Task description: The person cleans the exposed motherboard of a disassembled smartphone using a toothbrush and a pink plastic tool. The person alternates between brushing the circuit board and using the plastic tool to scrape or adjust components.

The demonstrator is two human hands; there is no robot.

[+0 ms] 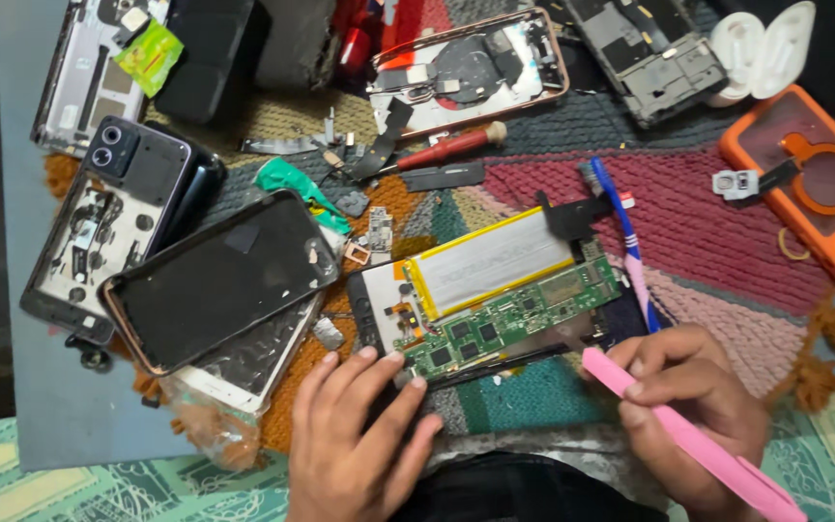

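An opened device [495, 300] lies on a colourful woven mat, showing a silver battery with yellow edges [490, 259] and a green circuit board [514, 319]. My left hand [355, 435] rests at its near left corner, fingertips pressing on the frame and board edge. My right hand [693, 411] grips a pink flat pry tool [688, 435], whose tip sits at the device's right near edge. A blue and pink toothbrush [630, 242] lies just right of the device.
Several opened phones and back covers lie around: a dark phone [224, 280] at left, one with a coil [475, 68] at the back, an orange case [814, 184] at right. A red-handled screwdriver [446, 150], small parts and white earbud case [761, 43] are scattered about.
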